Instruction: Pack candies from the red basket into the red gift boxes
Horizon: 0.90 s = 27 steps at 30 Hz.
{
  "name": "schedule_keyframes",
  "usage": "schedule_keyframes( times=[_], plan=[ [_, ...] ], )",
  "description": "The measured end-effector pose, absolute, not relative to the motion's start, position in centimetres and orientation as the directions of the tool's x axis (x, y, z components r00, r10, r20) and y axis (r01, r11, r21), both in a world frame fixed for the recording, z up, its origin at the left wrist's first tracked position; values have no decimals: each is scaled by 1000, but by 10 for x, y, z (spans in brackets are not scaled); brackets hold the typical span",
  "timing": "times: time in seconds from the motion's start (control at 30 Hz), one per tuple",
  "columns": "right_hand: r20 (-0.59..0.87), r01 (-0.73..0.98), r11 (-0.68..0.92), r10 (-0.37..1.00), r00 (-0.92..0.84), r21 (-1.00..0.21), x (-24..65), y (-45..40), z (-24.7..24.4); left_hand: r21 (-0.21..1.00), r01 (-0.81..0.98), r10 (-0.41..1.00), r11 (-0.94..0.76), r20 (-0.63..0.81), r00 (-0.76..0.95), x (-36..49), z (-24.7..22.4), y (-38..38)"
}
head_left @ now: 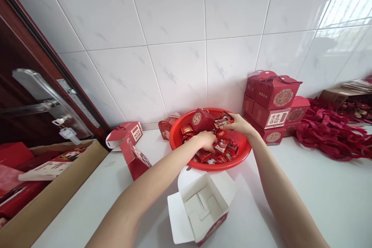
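Both hands are at a red plastic basket [174, 139] of wrapped candies [222, 147] against the tiled wall. Inside the basket my left hand [207, 140] reaches down among the candies; its fingertips are partly hidden, so I cannot tell what they hold. At the basket's right side my right hand [240, 124] is closed on a wrapped candy bar [223, 121], brown and red. A small red box [200, 120] lies at the back of the basket. In front stands an open gift box [203, 209], white inside, flaps spread out, with nothing in it.
Closed red gift boxes [274, 93] are stacked at the right, beside a heap of dark red ribbons [328, 131]. More red boxes [135, 159] lie left of the basket. A cardboard carton [66, 190] of red packaging stands at the left, near a door handle [43, 89].
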State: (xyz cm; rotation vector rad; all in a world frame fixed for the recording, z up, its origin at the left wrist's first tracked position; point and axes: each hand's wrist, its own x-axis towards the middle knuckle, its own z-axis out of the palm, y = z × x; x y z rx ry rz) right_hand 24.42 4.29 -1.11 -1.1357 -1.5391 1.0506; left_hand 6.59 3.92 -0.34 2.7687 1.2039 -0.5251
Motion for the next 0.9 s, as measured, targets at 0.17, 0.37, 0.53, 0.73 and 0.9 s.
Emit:
schedule_keyframes(
  times=[0.17,0.37,0.53,0.73,0.9],
  plan=[
    [200,213,226,970,-137,-951,244,45,-14,-83,758,737,-647,-326,592,64,-2,36],
    [221,231,244,968,-123,-942,244,45,-16,-55,753,729,-655,-309,611,58,-6,36],
    [226,229,250,966,-127,-941,243,44,-15,97,738,691,-668,-288,664,57,-12,40],
    [230,220,239,971,-69,-946,245,45,-13,200,746,697,-635,-266,666,61,-16,44],
    [254,166,254,967,-18,-953,247,46,-13,357,766,743,-534,-235,627,48,-11,50]
  ],
)
